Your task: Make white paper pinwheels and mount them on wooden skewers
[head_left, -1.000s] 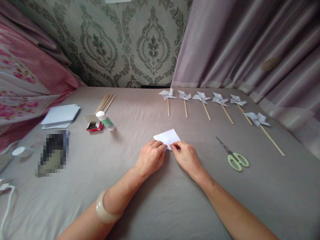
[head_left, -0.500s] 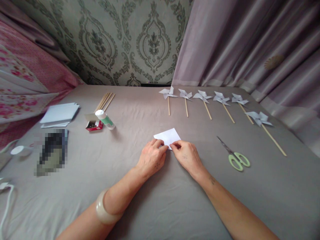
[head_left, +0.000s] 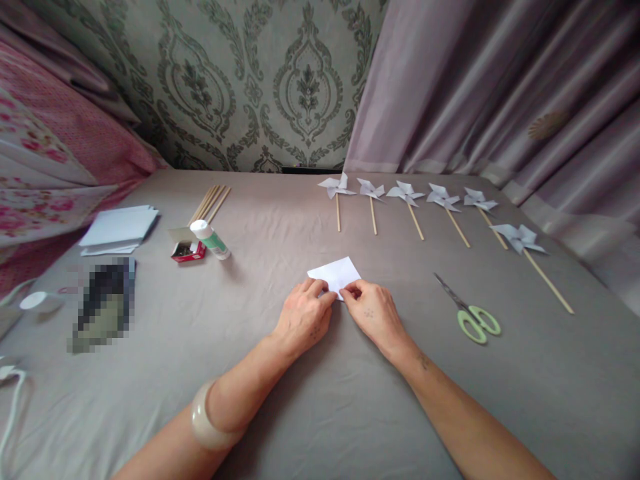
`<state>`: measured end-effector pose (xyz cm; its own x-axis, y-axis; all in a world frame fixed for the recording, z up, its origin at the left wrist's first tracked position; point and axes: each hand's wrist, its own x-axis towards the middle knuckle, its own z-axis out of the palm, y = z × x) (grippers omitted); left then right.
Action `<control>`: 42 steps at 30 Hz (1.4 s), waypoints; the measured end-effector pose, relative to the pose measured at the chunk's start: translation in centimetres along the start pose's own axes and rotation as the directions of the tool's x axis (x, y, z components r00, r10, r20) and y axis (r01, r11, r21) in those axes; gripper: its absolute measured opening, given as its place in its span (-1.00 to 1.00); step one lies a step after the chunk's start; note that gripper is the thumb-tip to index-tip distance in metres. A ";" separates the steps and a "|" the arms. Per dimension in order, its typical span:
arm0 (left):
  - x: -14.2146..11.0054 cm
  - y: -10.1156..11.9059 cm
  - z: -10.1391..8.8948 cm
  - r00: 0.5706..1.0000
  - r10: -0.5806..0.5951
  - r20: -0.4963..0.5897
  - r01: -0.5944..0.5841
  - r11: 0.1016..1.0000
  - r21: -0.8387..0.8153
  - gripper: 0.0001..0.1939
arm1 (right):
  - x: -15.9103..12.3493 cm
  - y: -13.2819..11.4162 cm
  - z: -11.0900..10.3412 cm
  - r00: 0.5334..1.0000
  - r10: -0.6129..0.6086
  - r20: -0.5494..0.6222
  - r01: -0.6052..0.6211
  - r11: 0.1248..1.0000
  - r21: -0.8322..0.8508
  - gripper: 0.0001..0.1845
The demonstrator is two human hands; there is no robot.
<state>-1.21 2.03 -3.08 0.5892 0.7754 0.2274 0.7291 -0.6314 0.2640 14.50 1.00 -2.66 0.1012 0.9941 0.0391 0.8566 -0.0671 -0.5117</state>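
A small white sheet of paper (head_left: 336, 271) lies on the grey cloth in front of me, one corner pointing away. My left hand (head_left: 306, 313) rests on its near left side, fingers curled and pressed on the paper. From the right, my right hand (head_left: 373, 310) pinches the near edge between thumb and forefinger. The fingertips of both hands almost meet at that edge, and they hide part of the paper. To the right of my right hand lie scissors (head_left: 473, 317) with pale green handles, their blades pointing away and to the left.
Several white paper pinwheels (head_left: 406, 193) on sticks lie along the far right. At the left are a paper stack (head_left: 120, 229), wooden sticks (head_left: 213, 201), a glue stick (head_left: 211, 240) and a small red box (head_left: 189, 251) of metal bits. A white cable (head_left: 15, 407) runs at the left edge.
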 end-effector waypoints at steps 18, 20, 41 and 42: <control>0.1 0.3 -0.4 0.999 -0.016 0.044 0.016 1.000 0.009 -0.74 | -0.1 0.0 0.2 0.999 -0.007 -0.035 0.007 1.000 0.004 -0.81; 0.1 0.3 -0.4 0.999 -0.015 0.042 0.015 1.000 0.006 -0.75 | -0.1 0.0 0.1 0.999 -0.026 -0.025 0.026 1.000 -0.001 -0.81; 0.1 0.6 -0.6 0.995 -0.033 0.089 0.029 0.998 0.050 -0.73 | 0.0 -0.1 -0.3 0.992 -0.086 0.096 0.098 0.988 -0.124 -0.68; 0.1 0.5 -0.5 0.996 -0.033 0.086 0.028 0.998 0.055 -0.73 | 0.0 -0.2 -0.3 0.990 -0.096 0.101 0.109 0.985 -0.134 -0.67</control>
<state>-0.93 1.80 -2.41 0.5926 0.7936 0.1375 0.7635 -0.6079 0.2180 14.54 1.00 -2.28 -0.0330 0.9995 0.0009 0.9226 0.0308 -0.3845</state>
